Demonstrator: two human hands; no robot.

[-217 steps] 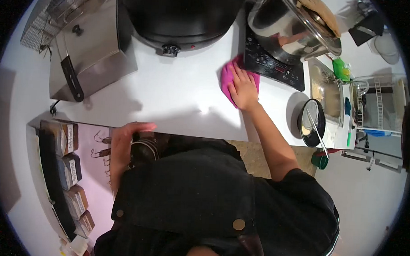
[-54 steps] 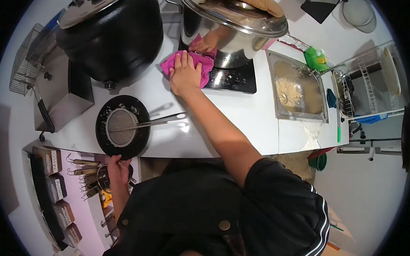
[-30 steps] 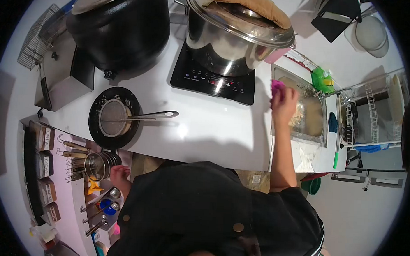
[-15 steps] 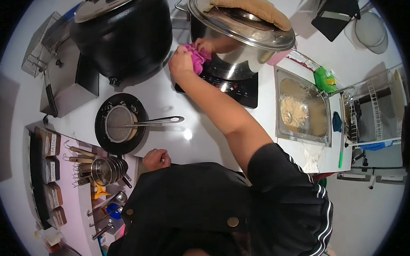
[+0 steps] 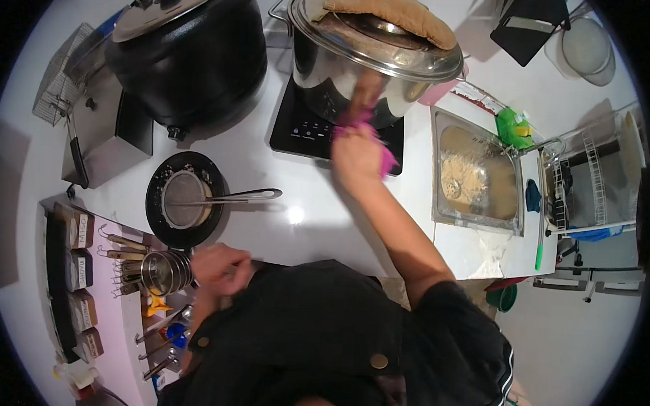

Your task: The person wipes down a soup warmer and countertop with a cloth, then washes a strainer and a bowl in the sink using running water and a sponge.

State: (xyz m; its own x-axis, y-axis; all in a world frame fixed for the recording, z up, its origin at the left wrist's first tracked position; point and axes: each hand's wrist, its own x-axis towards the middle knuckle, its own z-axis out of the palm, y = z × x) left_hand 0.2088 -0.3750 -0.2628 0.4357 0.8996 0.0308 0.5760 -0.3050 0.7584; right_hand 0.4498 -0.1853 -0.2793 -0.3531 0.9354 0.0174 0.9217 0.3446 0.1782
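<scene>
My right hand (image 5: 356, 161) is closed on a bunched magenta cloth (image 5: 388, 161). It presses the cloth against the front of a black induction cooker (image 5: 288, 134), whose touch panel shows lit marks. On the cooker stands a large steel pot (image 5: 315, 77) with its lid on, and its shiny wall mirrors the hand and cloth. My left hand (image 5: 221, 269) hovers by the counter's near edge, slightly blurred, its fingers loosely bent and apart with nothing in them. Nearest to it is a black frying pan (image 5: 152, 222) with a fine-mesh strainer (image 5: 185, 198) lying across it.
A big black lidded pot (image 5: 190, 73) and a steel box fryer (image 5: 116, 138) occupy the left back. A folded brown cloth (image 5: 392, 16) lies on the steel pot's lid. At right is a sink (image 5: 440, 171) with pale scraps. Several strainers (image 5: 161, 272) hang below the counter.
My right hand has carried the magenta cloth from the cooker's left side to its front right. My left hand has risen and moved left from the counter edge. The view has shifted slightly.
</scene>
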